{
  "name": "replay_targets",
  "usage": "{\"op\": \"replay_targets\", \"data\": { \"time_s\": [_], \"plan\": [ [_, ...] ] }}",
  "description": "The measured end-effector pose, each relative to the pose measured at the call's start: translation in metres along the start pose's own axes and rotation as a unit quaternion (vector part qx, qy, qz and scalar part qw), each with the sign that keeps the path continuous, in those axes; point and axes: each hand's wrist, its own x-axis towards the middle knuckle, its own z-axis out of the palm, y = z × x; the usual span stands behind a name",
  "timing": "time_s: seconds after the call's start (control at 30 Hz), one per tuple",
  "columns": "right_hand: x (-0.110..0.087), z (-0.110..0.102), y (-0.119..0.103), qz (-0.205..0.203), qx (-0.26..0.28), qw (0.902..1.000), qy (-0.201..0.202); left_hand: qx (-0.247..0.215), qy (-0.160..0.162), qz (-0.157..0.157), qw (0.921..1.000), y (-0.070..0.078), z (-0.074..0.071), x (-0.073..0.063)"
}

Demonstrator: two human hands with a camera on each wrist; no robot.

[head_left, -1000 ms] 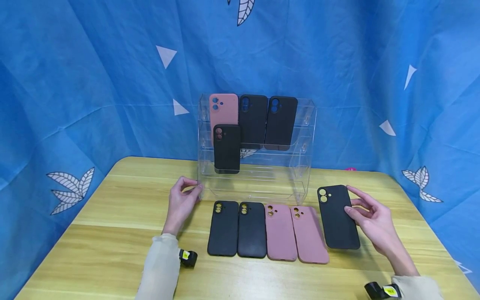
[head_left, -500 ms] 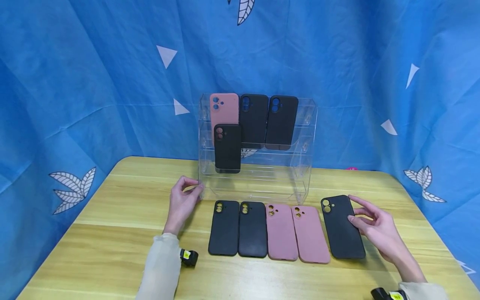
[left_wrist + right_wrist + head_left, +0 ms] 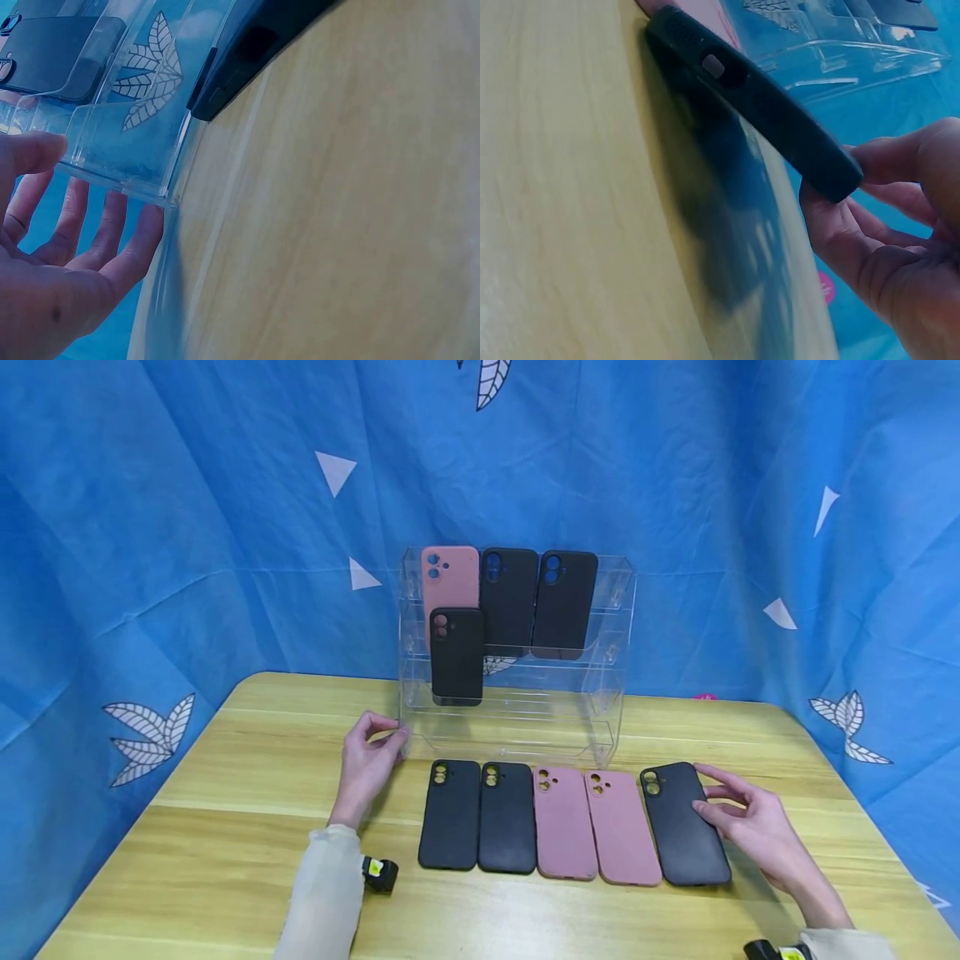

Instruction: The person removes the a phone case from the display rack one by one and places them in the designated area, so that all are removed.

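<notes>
My right hand (image 3: 757, 827) pinches the right edge of a black phone case (image 3: 686, 827), thumb on its back. In the right wrist view that case (image 3: 757, 105) slants, its gripped edge raised off the table and its far edge low by a pink one. To its left lie two pink phone cases (image 3: 564, 822) and two black phone cases (image 3: 450, 814) in a row. My left hand (image 3: 367, 768) holds the lower left side of a clear tiered display stand (image 3: 540, 727), thumb and fingers on either side of its wall in the left wrist view (image 3: 82, 255).
On the stand's top tier stand a pink case (image 3: 450, 577) and two black cases (image 3: 508, 602). Another black case (image 3: 457, 660) stands one tier lower, overlapping the pink one. A blue patterned curtain (image 3: 225, 527) hangs behind the wooden table (image 3: 225, 827).
My right hand has lowered the black phone case toward the table, nearer the front, and brought it against the end of the row. My left hand stays at the stand.
</notes>
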Motion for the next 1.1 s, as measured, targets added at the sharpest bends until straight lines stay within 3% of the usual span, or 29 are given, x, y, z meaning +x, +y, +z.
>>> {"op": "replay_targets", "data": {
  "time_s": [0.33,0.67,1.1],
  "plan": [
    [0.002,0.002,0.003,0.022,-0.05,0.9984,-0.017,0.003,-0.001,0.0,1.0,0.001,0.0,0.0],
    [0.004,0.008,0.001,-0.018,-0.185,0.9824,0.013,0.011,0.0,-0.002,0.9999,0.0,-0.001,0.0],
    [0.004,0.011,0.001,-0.045,-0.208,0.9764,0.035,-0.001,-0.003,0.0,1.0,-0.001,-0.002,0.0]
  ]
}}
